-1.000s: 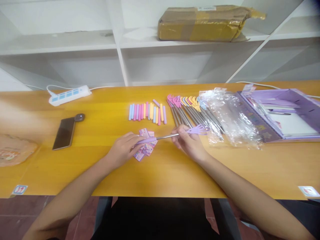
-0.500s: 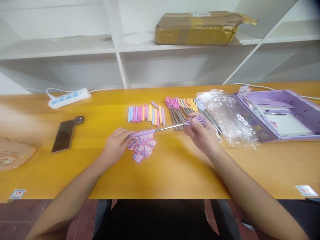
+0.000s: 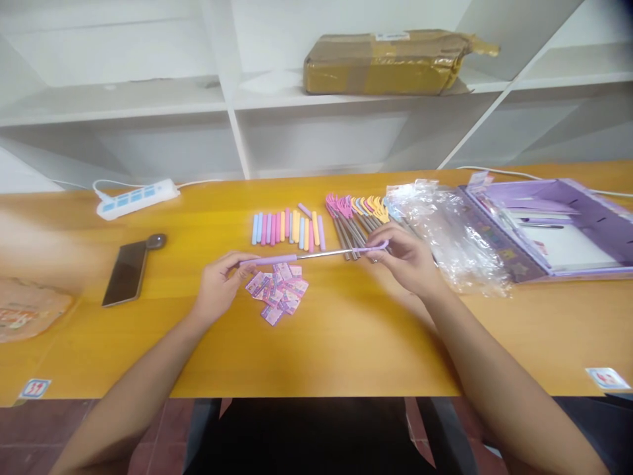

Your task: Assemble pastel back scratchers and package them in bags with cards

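A back scratcher (image 3: 324,254) with a purple grip, a metal rod and a purple claw head stretches level between my two hands above the table. My left hand (image 3: 220,285) pinches the end of its grip. At the other end, my right hand (image 3: 403,257) closes on the claw head, which is seen edge-on. Below the grip lies a loose heap of small pink and purple cards (image 3: 279,290). Behind it is a row of coloured handle sleeves (image 3: 287,229). Several metal back scratcher rods with coloured claws (image 3: 353,224) lie fanned out beyond my right hand.
Clear plastic bags (image 3: 450,231) lie right of the rods, beside an open purple box (image 3: 548,267) holding a pen and papers. On the left are a phone (image 3: 124,272), a dark mouse-like object (image 3: 157,241) and a power strip (image 3: 139,199). A taped carton (image 3: 386,64) rests on the shelf.
My right hand has turned the back scratcher, so its claw shows edge-on instead of face-on. Both hands have shifted slightly left with it.
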Tool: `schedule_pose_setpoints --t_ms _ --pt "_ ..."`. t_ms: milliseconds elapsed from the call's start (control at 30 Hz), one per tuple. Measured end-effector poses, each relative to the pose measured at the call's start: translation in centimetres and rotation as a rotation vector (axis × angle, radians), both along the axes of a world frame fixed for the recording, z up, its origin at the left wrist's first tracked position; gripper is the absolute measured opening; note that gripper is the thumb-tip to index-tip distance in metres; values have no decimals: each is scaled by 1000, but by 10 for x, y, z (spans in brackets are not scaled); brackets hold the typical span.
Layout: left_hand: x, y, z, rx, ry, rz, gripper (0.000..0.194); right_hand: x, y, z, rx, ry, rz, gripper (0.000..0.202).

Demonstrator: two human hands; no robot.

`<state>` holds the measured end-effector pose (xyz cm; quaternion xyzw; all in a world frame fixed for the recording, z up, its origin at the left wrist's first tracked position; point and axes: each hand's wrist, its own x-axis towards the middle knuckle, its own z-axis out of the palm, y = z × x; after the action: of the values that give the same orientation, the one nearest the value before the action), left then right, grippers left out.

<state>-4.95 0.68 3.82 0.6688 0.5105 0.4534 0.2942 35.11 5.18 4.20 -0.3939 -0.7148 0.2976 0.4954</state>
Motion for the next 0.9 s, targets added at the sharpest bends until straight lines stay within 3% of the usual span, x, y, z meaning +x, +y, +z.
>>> schedule_pose_setpoints --t_ms 133,333,600,900 --pt "-1 -1 -1 64 25 8 24 -5 -2 -2 -279 207 62 40" --pt "-2 1 -1 163 117 -17 20 -17 -9 -6 -481 472 250 52" --pt "-2 -4 6 166 204 -17 21 -23 -15 -9 -582 446 307 55" --pt "2 -6 4 210 195 -120 16 -32 -23 -15 -643 383 335 53"
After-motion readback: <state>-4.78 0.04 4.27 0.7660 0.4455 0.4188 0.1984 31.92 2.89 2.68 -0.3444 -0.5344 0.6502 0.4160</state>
